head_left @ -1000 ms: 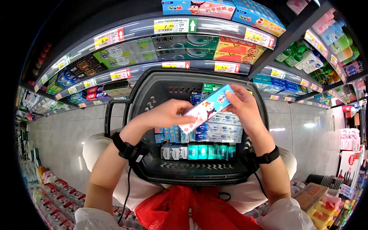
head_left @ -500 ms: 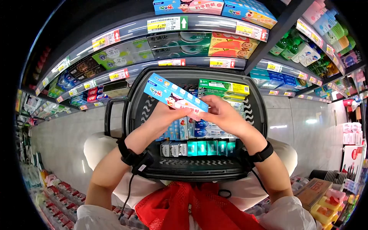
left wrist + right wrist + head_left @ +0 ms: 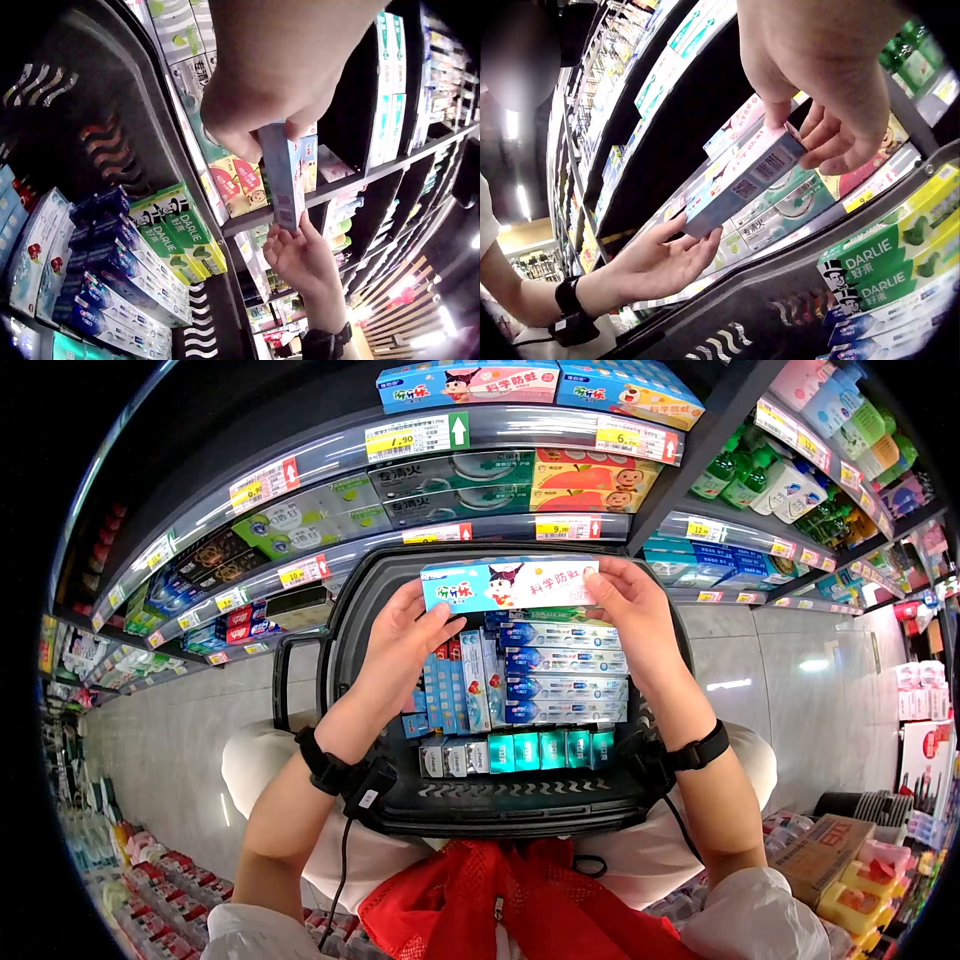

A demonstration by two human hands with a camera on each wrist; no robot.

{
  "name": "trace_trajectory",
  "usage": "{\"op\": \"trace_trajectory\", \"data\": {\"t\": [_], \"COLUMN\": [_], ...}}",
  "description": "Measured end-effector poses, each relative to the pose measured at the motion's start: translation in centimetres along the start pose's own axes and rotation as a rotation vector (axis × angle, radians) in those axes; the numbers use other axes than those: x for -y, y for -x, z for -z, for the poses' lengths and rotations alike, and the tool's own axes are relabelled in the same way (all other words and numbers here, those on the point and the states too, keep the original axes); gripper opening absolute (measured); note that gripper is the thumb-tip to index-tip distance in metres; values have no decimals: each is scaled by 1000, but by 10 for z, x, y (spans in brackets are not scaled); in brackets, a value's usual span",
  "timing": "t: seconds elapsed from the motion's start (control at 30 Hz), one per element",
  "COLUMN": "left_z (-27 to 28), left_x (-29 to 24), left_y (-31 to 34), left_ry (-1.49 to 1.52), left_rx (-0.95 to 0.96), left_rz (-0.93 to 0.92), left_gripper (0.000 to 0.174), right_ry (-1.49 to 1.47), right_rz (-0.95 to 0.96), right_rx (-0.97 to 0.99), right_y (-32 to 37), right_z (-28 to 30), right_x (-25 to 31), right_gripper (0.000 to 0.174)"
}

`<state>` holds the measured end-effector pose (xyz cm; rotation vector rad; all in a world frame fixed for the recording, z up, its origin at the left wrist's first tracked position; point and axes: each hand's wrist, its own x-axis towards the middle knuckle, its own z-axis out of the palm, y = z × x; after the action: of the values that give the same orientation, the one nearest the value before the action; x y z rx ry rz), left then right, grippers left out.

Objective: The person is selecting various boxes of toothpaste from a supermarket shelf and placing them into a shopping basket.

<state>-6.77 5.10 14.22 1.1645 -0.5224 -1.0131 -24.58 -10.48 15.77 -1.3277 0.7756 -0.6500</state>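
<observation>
A blue, white and pink toothpaste box (image 3: pixel 510 586) with a cartoon character is held level above the far rim of a dark shopping basket (image 3: pixel 480 815). My left hand (image 3: pixel 395 650) pinches its left end between thumb and fingers. At the right end my right hand (image 3: pixel 637 622) grips it the same way. In the right wrist view, a barcode shows on one long side of the box (image 3: pixel 744 178). Rows of other toothpaste boxes fill the basket: blue-and-white boxes (image 3: pixel 565 688), teal boxes (image 3: pixel 553 749) and green Darlie boxes (image 3: pixel 881 259).
Shelves in front hold more toothpaste, with similar cartoon boxes (image 3: pixel 480 385) on the upper shelf and orange boxes (image 3: pixel 585 480) below. The basket's handle (image 3: pixel 285 675) sticks out at left. Green bottles (image 3: pixel 735 475) stand on the shelf to the right. A cardboard carton (image 3: pixel 820 855) lies behind, at right.
The toothpaste box has turned from a slant to level, with its printed front facing me. My hands have moved apart to its two ends.
</observation>
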Motion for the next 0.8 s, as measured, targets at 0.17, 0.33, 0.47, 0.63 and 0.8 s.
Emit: {"op": "trace_trajectory", "data": {"t": [0.17, 0.33, 0.47, 0.63, 0.8], "left_z": [2, 7, 13, 13, 8], "left_x": [0, 0, 3, -6, -35], "left_y": [0, -2, -10, -8, 5], "left_ry": [16, -203, -441, -1031, -1187], "left_rx": [14, 56, 82, 20, 16], "left_rz": [28, 24, 78, -384, -764], "left_gripper": [33, 33, 38, 34, 35], "right_ry": [-5, 78, 175, 174, 36], "right_rz": [25, 55, 211, 231, 299], "right_rx": [-49, 91, 175, 274, 204], "right_y": [0, -3, -7, -2, 3], "right_z": [4, 7, 5, -6, -9], "right_x": [3, -2, -10, -11, -2], "right_gripper": [38, 40, 37, 38, 44]}}
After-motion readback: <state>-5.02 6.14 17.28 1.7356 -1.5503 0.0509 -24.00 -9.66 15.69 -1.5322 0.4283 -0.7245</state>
